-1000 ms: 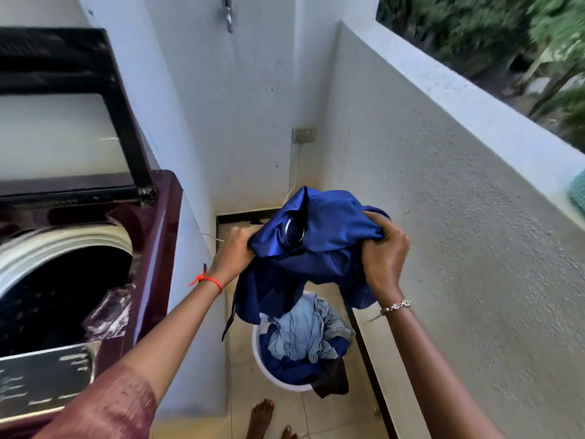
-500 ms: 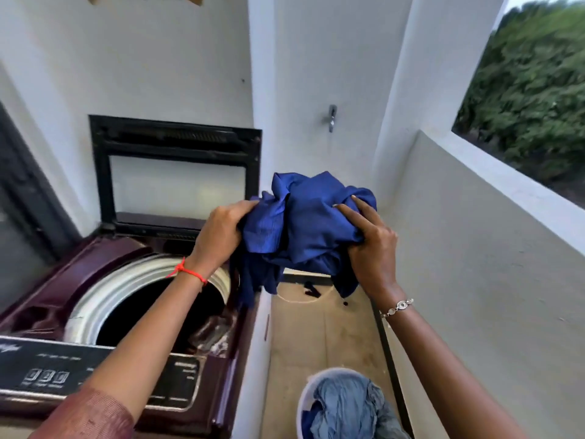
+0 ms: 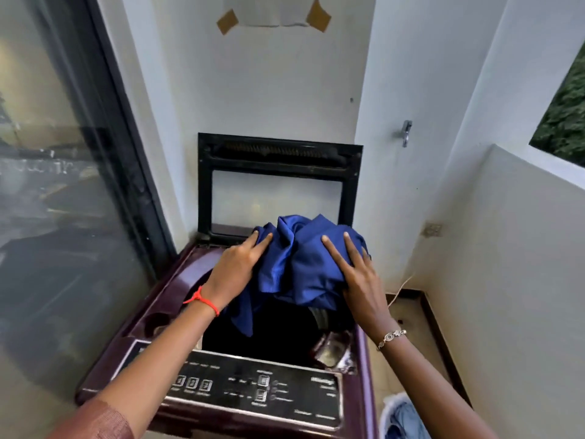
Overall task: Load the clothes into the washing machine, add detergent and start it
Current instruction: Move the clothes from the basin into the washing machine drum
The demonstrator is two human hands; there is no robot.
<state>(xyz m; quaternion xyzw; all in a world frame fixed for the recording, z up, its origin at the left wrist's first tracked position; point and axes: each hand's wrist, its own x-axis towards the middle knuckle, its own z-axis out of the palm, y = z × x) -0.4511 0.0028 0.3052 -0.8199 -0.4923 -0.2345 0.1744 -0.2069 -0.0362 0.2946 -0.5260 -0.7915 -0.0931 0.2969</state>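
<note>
A bundled dark blue garment [image 3: 297, 264] hangs over the open mouth of the maroon top-loading washing machine [image 3: 364, 359]. My left hand [image 3: 237, 269] presses against its left side and my right hand [image 3: 357, 277] against its right side, both holding it. A loose end of the cloth dangles into the dark drum [image 3: 278, 331]. The machine's glass lid [image 3: 278, 185] stands upright against the wall. The black control panel [image 3: 253, 391] with its buttons runs along the near edge. No detergent is in view.
A white laundry basket [image 3: 391, 407] with pale blue clothes stands on the floor at the bottom right. A sliding glass door [image 3: 63, 185] fills the left. A low white parapet wall [image 3: 522, 248] closes the right side. A tap [image 3: 406, 131] sticks out of the back wall.
Both hands carried the blue garment from above the basket leftwards to above the drum opening. My view turned from the basket to the washing machine.
</note>
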